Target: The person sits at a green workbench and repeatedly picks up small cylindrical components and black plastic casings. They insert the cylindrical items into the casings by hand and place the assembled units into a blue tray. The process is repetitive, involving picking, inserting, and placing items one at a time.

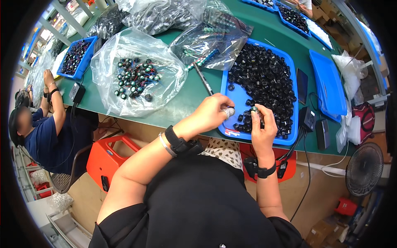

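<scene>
My right hand [264, 130] pinches a small round part [254, 108] with a green face between thumb and fingertips, above the near edge of a blue tray [242, 99]. To its left, my left hand [210, 112] is closed over the tray's left edge. A silvery bit shows at its fingertips; whether it is a held piece or a finger wrap I cannot tell. Many small black round caps [264, 74] fill the tray's right and far parts. Left of the tray, a clear plastic bag [165, 58] lies under a heap of small round wired components [134, 76].
A black pen [202, 78] lies beside the tray's left wall. Dark and clear bags [211, 37] stand behind. Stacked blue trays [328, 82], a phone-like dark slab [302, 84] and cabled black boxes [307, 118] are at right. Another person [45, 120] sits at left; a fan [364, 169] stands lower right.
</scene>
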Demonstrator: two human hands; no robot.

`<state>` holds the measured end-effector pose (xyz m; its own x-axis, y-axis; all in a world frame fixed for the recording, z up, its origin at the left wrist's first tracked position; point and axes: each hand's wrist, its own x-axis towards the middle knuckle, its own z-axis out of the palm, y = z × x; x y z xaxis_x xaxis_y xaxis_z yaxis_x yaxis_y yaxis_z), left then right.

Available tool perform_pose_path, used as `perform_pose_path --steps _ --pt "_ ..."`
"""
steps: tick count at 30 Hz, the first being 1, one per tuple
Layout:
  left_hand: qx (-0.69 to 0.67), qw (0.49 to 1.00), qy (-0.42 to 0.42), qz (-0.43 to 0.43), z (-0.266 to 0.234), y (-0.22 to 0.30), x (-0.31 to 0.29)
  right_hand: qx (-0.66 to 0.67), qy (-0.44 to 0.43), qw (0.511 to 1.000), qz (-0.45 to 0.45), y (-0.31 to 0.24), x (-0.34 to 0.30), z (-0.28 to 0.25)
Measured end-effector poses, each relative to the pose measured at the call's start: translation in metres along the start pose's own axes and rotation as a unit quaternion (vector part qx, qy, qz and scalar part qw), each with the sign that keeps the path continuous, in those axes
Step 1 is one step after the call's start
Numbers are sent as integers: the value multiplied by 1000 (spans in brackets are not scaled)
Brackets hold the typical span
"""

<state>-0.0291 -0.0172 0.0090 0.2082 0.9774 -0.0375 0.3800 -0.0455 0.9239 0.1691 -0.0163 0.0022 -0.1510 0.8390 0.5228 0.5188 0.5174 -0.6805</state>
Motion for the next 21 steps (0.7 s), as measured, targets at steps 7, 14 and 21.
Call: perform_pose_path --steps 7,14,21 --pt "-363 923 -6 -131 3 0 -19 132 -128 978 98 -24 8 -5" --pt "-337 934 -8 -117 1 3 -30 167 -147 962 160 -19 1 3" --pt "-377 919 21 -118 7 3 -31 187 -137 957 177 -18 0 5"
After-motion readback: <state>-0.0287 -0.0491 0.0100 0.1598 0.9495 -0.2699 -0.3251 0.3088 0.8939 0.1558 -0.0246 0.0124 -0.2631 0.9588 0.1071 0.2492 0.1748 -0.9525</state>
